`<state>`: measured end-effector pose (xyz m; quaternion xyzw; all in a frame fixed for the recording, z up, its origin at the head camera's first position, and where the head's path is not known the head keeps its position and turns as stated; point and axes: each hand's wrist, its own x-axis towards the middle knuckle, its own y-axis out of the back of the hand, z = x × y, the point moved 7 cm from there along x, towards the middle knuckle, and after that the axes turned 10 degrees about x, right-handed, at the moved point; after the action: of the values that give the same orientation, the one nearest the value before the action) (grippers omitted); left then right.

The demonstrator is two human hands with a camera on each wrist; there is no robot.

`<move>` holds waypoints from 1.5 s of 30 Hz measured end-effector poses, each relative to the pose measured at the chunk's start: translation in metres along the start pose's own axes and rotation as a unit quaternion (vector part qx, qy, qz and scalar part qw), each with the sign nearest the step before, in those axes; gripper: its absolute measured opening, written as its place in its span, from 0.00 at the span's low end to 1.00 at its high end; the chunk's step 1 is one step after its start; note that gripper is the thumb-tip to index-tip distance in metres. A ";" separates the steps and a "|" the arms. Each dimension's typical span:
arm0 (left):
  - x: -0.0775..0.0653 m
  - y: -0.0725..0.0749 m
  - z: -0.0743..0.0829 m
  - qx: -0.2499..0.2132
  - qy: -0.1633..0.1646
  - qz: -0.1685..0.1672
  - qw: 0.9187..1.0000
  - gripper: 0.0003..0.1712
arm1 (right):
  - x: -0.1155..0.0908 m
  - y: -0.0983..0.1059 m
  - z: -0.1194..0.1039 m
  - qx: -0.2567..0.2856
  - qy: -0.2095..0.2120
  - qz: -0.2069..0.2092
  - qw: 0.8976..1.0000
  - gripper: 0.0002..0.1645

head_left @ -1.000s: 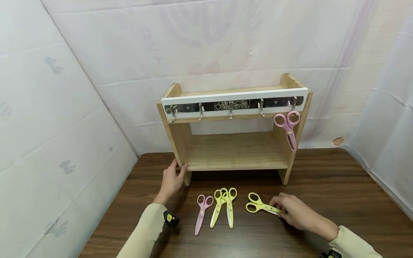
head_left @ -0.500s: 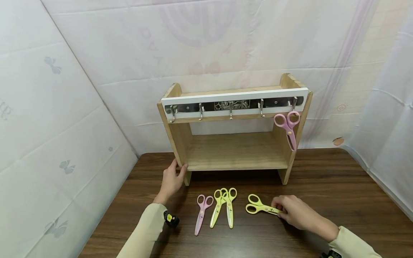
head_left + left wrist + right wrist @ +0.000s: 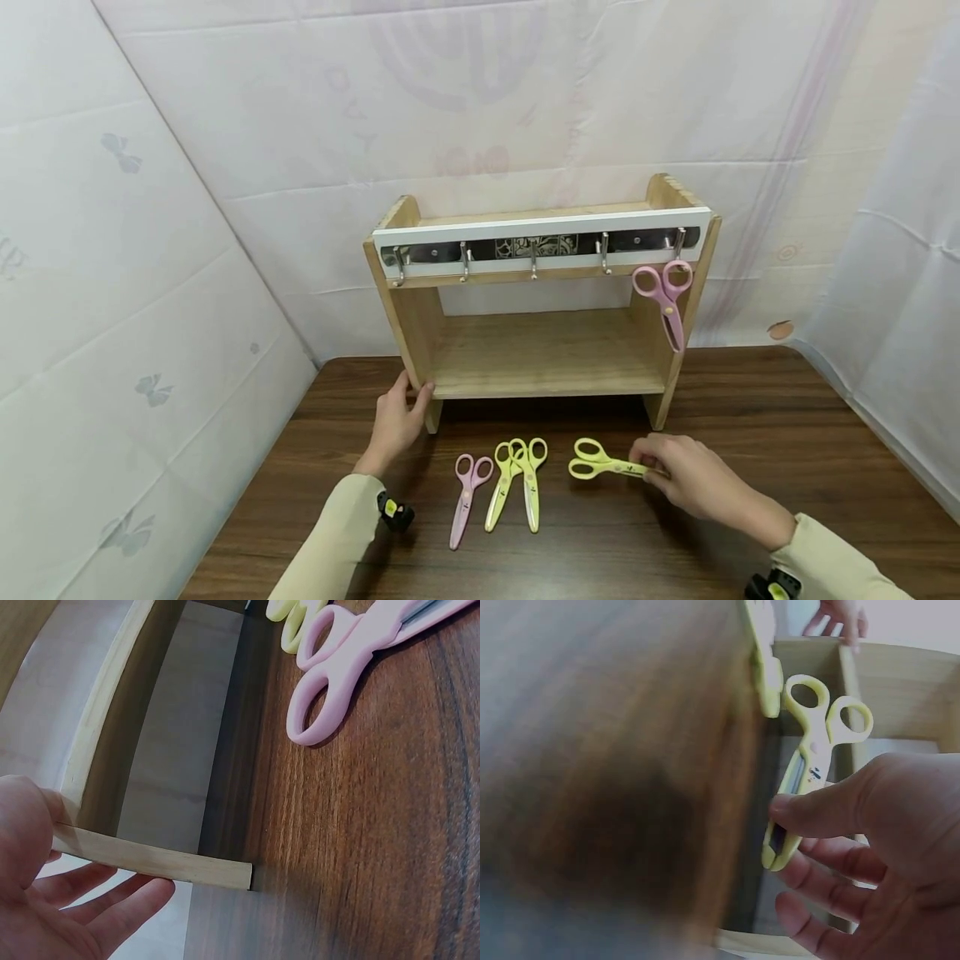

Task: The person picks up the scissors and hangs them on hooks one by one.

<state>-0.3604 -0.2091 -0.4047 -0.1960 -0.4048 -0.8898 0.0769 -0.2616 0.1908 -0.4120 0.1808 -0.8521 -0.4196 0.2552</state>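
My right hand (image 3: 693, 475) pinches a pair of yellow scissors (image 3: 603, 461) by the blade end, thumb on one side and fingers on the other. Its handle loops point left, and in the right wrist view the scissors (image 3: 810, 754) look raised off the table. With my left hand (image 3: 396, 425) I hold the lower left side panel (image 3: 172, 865) of a small wooden shelf (image 3: 547, 390), thumb at the front and fingers outside. Pink scissors (image 3: 467, 500) and two overlapping yellow scissors (image 3: 530, 487) lie on the table before the shelf.
A white hook rail (image 3: 540, 223) with several metal hooks runs across the shelf's upper front. Another pair of pink scissors (image 3: 666, 302) hangs from its rightmost hook. The dark wooden table (image 3: 750, 417) meets fabric-covered walls (image 3: 285, 208) behind and at the sides.
My right hand has risen slightly and the yellow scissors have come up with it. The left hand keeps its hold on the shelf. The head view has shifted a little.
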 end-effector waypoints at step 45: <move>0.000 0.000 -0.001 0.005 0.001 0.002 1.000 0.22 | 0.064 0.115 -0.062 0.186 0.014 0.318 0.929 0.10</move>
<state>-0.3605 -0.2097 -0.4052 -0.1957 -0.4090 -0.8876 0.0806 -0.2879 0.1856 -0.2692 -0.0501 -0.9241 -0.1477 0.3489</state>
